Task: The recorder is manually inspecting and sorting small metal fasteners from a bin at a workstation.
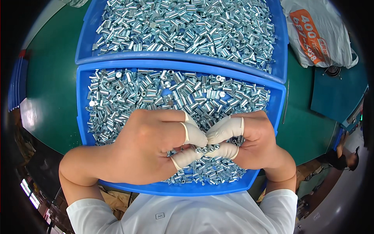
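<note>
- Left hand (156,146) and right hand (251,136) together pinch a row of silver fasteners (205,149).
- Beneath them, a blue tray (218,188) holds loose metal pieces (136,85).

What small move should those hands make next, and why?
I'd probably squeeze the row of tubular metal fasteners gently together before moving it: the left hand and right hand pinch it only at the fingertips, in white finger cots, so a piece could slip into the many similar ones in the near blue tray.
</note>
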Available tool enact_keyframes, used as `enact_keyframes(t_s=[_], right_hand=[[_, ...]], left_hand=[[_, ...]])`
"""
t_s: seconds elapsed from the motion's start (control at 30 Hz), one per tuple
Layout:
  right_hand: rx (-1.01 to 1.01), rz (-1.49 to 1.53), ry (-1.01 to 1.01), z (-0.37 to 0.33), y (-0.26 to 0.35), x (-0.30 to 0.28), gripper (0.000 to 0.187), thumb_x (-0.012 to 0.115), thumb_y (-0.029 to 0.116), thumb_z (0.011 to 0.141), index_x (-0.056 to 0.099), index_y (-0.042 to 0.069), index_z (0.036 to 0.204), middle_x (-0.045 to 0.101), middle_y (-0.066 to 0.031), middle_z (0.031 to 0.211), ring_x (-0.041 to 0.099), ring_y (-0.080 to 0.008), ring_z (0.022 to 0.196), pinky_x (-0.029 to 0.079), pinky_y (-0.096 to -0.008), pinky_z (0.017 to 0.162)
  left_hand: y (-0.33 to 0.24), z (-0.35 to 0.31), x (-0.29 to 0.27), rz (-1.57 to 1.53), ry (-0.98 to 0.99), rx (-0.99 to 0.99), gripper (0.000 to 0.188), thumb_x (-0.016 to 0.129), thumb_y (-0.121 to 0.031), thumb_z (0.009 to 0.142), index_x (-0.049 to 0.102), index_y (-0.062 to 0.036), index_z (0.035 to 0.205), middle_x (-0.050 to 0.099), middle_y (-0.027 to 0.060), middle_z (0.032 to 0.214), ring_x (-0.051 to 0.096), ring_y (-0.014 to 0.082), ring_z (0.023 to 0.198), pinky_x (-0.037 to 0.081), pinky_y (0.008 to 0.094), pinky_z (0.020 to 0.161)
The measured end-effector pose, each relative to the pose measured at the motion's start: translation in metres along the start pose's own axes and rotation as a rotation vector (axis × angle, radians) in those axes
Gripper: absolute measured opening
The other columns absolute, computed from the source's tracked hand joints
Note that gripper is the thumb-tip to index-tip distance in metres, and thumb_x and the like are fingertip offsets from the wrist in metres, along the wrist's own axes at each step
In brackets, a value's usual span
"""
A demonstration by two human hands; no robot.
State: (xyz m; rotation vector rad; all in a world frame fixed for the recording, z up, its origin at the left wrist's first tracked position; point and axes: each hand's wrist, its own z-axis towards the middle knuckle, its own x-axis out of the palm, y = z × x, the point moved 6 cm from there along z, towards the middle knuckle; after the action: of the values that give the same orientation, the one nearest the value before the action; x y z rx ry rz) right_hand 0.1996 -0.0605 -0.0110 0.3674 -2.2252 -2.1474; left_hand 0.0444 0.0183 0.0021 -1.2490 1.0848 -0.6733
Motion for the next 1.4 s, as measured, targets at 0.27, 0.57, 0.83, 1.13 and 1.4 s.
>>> enact_keyframes(t_s=[0.27,0.57,0.83,1.13,1.4], right_hand=[[0.012,-0.045,0.017,-0.0008,0.0003,0.0003,0.021,0.09,0.009,0.078,0.076,0.005,0.092,0.078,-0.0108,0.088,0.077,-0.0231,0.078,0.061,-0.03,0.067],[-0.008,-0.09,0.025,-0.0022,-0.0004,-0.0006,0.021,0.09,0.009,0.079,0.076,0.005,0.094,0.078,-0.0108,0.088,0.077,-0.0226,0.077,0.061,-0.0297,0.067],[0.0,-0.052,0.014,0.0005,0.0013,-0.0014,0.022,0.091,0.011,0.078,0.076,0.005,0.093,0.077,-0.0077,0.084,0.075,-0.0187,0.072,0.057,-0.0273,0.062],[0.002,-0.005,-0.047,-0.003,-0.0004,-0.0034,0.022,0.091,0.012,0.08,0.076,0.006,0.095,0.076,-0.0048,0.079,0.073,-0.0131,0.067,0.055,-0.0247,0.059],[-0.081,-0.123,-0.102,-0.0021,0.0025,-0.0037,0.015,0.086,0.007,0.084,0.078,0.004,0.096,0.076,-0.006,0.079,0.072,-0.0136,0.065,0.055,-0.0255,0.058]], left_hand=[[0.001,0.0003,0.0006,-0.011,0.033,-0.032,0.021,0.084,-0.001,0.081,0.076,-0.0044,0.1,0.073,0.0094,0.091,0.071,0.0153,0.069,0.058,0.0264,0.059],[0.001,0.0017,0.0007,0.009,0.041,-0.04,0.021,0.083,0.0,0.081,0.075,-0.0038,0.1,0.073,0.0106,0.091,0.071,0.0163,0.069,0.058,0.0263,0.06],[0.0012,0.0018,-0.001,0.003,0.021,-0.029,0.022,0.086,-0.002,0.08,0.075,-0.0049,0.099,0.073,0.009,0.089,0.07,0.0149,0.068,0.056,0.0255,0.059],[0.0055,0.0038,-0.0051,-0.004,-0.053,-0.019,0.022,0.09,-0.007,0.079,0.075,-0.0071,0.096,0.074,0.006,0.081,0.065,0.013,0.061,0.051,0.0256,0.056],[0.0042,0.0061,-0.0031,0.065,-0.077,0.003,0.023,0.09,-0.008,0.079,0.075,-0.0084,0.096,0.072,0.0046,0.078,0.064,0.0121,0.06,0.049,0.0258,0.055]])
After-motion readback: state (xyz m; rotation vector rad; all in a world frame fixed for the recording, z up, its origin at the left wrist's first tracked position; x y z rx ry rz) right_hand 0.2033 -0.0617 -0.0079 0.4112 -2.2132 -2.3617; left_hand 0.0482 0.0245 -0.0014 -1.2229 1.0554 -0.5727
